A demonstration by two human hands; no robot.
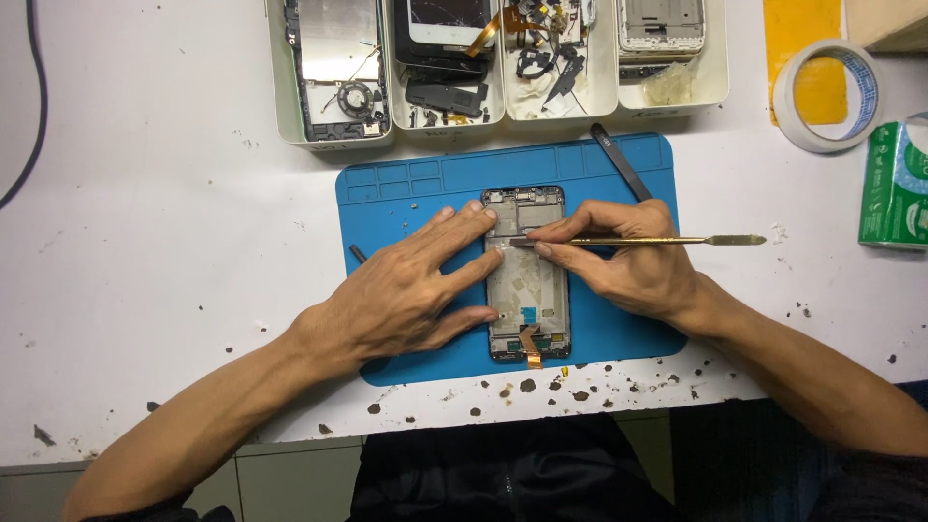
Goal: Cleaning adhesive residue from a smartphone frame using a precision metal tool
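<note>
Four white bins [333,140] behind the blue mat [406,184] are filled with phone parts. On the mat, the phone frame [525,290] is pressed flat by the left hand [401,290]; a metal spudger [638,241] is pinched closed in the right hand [628,256].

Green-white carton [894,186] at table's right edge.

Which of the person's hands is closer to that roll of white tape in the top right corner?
The right hand. It holds a thin metal tool over the opened phone, below and left of the tape roll. The left hand presses the phone's left side, farther away still.
</note>
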